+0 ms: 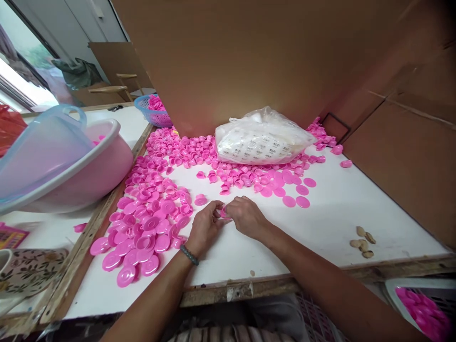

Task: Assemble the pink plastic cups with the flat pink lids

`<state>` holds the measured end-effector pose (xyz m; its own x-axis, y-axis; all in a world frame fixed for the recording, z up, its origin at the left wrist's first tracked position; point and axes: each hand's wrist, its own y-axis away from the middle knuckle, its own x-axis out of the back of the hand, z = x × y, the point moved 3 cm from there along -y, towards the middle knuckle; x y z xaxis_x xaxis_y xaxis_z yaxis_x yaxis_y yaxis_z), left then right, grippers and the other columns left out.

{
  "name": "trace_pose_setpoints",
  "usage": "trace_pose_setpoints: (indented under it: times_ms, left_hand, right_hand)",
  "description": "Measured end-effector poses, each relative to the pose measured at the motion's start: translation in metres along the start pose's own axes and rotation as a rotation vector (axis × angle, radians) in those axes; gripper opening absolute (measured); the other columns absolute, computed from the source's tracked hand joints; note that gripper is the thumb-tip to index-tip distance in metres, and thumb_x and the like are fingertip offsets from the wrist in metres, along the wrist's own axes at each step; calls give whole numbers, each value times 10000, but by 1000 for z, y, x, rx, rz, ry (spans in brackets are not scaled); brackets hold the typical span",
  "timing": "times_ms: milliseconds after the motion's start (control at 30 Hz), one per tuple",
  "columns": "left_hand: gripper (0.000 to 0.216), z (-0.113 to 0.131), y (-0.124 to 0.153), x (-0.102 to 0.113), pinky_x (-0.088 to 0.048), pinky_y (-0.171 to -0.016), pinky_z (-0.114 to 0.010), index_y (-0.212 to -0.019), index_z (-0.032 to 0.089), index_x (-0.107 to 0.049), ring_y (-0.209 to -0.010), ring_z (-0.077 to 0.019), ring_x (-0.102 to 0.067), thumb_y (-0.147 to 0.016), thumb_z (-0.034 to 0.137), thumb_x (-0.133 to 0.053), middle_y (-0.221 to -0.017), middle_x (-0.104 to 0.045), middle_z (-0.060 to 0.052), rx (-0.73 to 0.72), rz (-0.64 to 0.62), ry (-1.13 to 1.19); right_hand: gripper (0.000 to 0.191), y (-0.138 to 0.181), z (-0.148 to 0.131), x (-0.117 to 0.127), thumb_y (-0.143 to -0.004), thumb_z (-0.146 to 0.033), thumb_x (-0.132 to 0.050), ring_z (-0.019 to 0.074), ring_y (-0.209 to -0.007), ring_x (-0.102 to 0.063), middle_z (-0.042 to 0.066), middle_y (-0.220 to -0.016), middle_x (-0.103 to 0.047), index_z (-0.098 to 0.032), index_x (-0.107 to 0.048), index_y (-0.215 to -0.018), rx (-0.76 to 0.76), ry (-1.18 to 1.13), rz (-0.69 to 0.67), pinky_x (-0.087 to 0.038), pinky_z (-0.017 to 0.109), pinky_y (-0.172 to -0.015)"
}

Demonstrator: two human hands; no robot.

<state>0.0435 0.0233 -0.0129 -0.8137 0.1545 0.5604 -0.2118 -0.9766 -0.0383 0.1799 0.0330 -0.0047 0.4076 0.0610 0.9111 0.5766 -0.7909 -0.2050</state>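
My left hand [206, 227], with a beaded bracelet on its wrist, pinches a small pink plastic toy saucer [224, 217] over the white table. Against it my right hand [247, 217] has its fingers closed on a pink toy cup [223, 210]; the fingers partly hide both pieces. Left of my hands lies a heap of pink saucers and cups [153, 237]. One cup on a saucer [200, 199] sits apart, just beyond my left hand. Flat pink discs [289, 201] are spread out beyond my right hand.
A clear bag of printed white packets [261, 142] rests on small pink cups [192, 147] before a tall cardboard wall [249, 61]. At left stand a pink basin [107, 166] and floral mug [35, 270]. Nut shells [363, 242] lie right; a bin [395, 289] is below.
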Motion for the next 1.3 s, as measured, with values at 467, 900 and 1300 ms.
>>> trace_pose_setpoints:
  times_ms: [467,900,1300]
  left_hand:
    - [190,-11,-6,-3,-310,-458,-185,-803,173,-519,-460,-75,-431,-723,328,-596,-542,-500,56,194,-27,206]
    - [292,-5,-6,4,-351,-417,-197,-775,173,-519,-403,-89,-478,-720,448,-601,-512,-535,43,255,23,260]
    - [352,-7,-4,-9,-449,-461,-209,-781,143,-514,-437,-100,-549,-590,326,-746,-508,-576,34,418,-75,607]
  right_hand:
    - [179,4,15,22,-828,-298,-536,148,-778,-557,33,-857,-649,-190,-669,-879,-215,-507,28,-397,259,-691]
    - [143,7,5,8,-751,-301,-641,108,-624,-477,1,-706,-566,-164,-632,-789,-229,-347,-152,-314,215,-543]
    - [204,11,15,8,-788,-187,-596,110,-697,-488,3,-798,-534,-257,-668,-966,-143,-364,-177,-333,206,-573]
